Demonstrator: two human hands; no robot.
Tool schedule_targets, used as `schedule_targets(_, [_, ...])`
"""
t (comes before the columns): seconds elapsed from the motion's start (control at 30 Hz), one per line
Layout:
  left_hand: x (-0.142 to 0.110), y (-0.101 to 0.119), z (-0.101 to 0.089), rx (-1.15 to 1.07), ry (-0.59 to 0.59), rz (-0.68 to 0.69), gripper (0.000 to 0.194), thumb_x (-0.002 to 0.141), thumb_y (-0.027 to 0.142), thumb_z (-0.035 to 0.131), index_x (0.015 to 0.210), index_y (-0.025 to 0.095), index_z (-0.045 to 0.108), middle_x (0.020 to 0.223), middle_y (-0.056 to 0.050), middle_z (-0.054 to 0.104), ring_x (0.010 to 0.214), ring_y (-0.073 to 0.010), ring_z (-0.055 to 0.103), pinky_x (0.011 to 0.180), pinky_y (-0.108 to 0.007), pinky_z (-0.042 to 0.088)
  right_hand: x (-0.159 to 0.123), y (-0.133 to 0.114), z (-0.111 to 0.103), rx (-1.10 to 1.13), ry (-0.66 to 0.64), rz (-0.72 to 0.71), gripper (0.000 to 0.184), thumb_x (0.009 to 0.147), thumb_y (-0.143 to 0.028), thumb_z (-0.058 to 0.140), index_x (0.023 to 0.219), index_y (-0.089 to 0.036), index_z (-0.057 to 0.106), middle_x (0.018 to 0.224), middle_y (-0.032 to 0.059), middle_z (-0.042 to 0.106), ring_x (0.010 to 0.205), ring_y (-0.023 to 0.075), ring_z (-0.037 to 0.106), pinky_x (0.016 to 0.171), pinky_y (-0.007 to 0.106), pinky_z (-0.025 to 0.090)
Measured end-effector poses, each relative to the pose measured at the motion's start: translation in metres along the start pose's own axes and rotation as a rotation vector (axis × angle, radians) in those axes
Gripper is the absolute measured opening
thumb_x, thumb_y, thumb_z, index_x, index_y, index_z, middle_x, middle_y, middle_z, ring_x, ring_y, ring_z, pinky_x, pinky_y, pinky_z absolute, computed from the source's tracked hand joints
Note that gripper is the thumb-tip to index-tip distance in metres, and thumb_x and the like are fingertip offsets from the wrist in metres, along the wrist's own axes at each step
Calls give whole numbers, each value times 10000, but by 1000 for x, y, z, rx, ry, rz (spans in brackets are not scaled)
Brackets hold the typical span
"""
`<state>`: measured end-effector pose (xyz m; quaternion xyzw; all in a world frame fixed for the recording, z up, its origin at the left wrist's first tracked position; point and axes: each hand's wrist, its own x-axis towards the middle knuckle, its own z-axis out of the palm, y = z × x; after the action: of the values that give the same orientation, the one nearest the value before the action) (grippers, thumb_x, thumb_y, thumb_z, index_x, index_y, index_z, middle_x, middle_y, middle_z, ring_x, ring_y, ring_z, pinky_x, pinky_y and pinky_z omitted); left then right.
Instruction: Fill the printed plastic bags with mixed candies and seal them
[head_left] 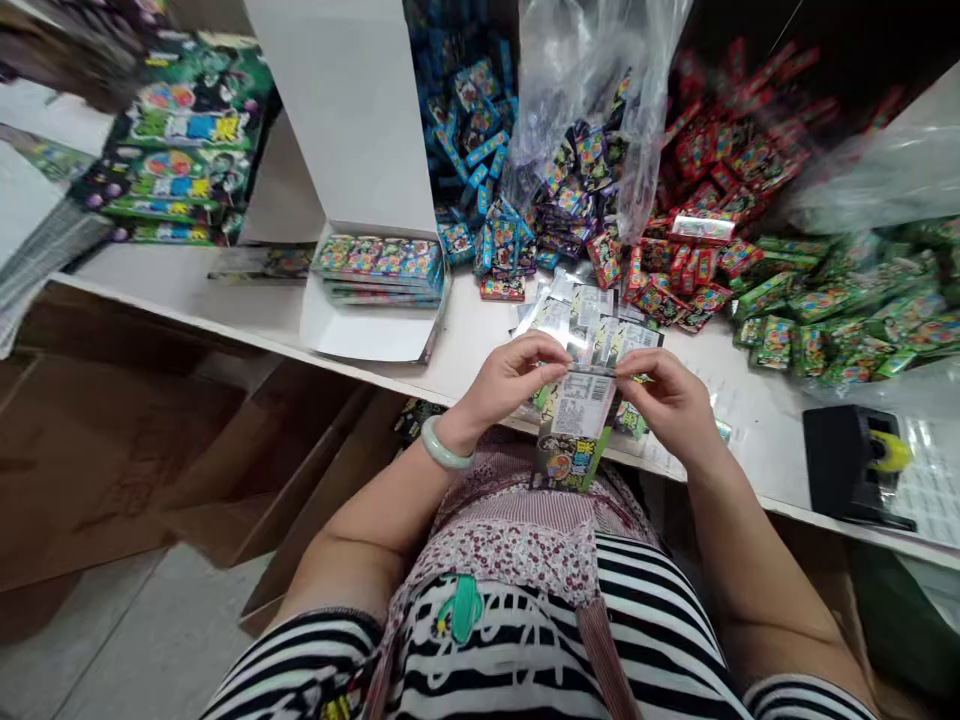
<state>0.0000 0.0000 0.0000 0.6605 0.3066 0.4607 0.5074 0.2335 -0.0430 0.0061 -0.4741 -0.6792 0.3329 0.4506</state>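
Right of the open white box (371, 340) and nearer your body, the printed pouch (574, 432) hangs between your hands. It looks light, thin and bendable, probably slick; its far corners seem the surest hold. Your left hand (511, 376) and right hand (673, 398) pinch there, thumbs against fingers, forearms angled inward.

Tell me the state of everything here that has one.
Black-and-green flat printed packet: held by its far edge
Left hand: pinching the packet
Right hand: pinching the packet
White cardboard box: open, lid raised
Small red printed packets: loosely heaped
Clear plastic bag: crumpled
Black-and-yellow tape dispenser: not in use
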Motion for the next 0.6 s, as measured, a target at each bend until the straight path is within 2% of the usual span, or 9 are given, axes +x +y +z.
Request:
schedule_targets(0.13, [0, 2, 4, -35, 12, -44, 160, 797, 323, 784, 813, 193, 692, 839, -34, 683, 814, -136, 644, 746, -282, 542, 1, -19, 0, -50, -44, -20, 119, 877, -308, 693, 822, -236, 617, 934, 46, 656, 893, 185, 629, 675, 306, 541])
schedule_targets(0.23, [4, 9, 9, -40, 55, -130, 165, 790, 316, 767, 803, 184, 670, 791, -15, 671, 740, -118, 622, 694, -270, 533, 9, -24, 0, 0, -29, 103, 158, 856, -358, 707, 815, -232, 620, 828, 24, 651, 741, 161, 606, 621, 300, 511])
schedule_targets(0.37, [8, 14, 12, -89, 70, -218, 189, 767, 306, 764, 789, 165, 641, 730, 9, 637, 653, -89, 579, 626, -239, 501, 21, -21, 1, 115, -90, 256, 287, 798, -480, 755, 811, -218, 638, 734, 1, 648, 620, 134, 552, 565, 284, 461])
schedule_targets(0.5, [4, 11, 8, -80, 41, -181, 195, 791, 321, 757, 757, 166, 643, 722, 2, 633, 675, -96, 582, 639, -239, 499, 20, -18, 0, 119, -151, 288, 325, 810, -514, 739, 772, -204, 647, 750, 16, 670, 640, 141, 576, 585, 291, 471])
schedule_targets(0.6, [-3, 9, 0, -55, 1, -80, 204, 871, 347, 706, 761, 181, 663, 794, -25, 670, 778, -123, 628, 751, -283, 536, 12, -18, -1, 101, -150, 191, 244, 873, -453, 694, 830, -214, 674, 880, 46, 704, 783, 172, 648, 675, 315, 527])
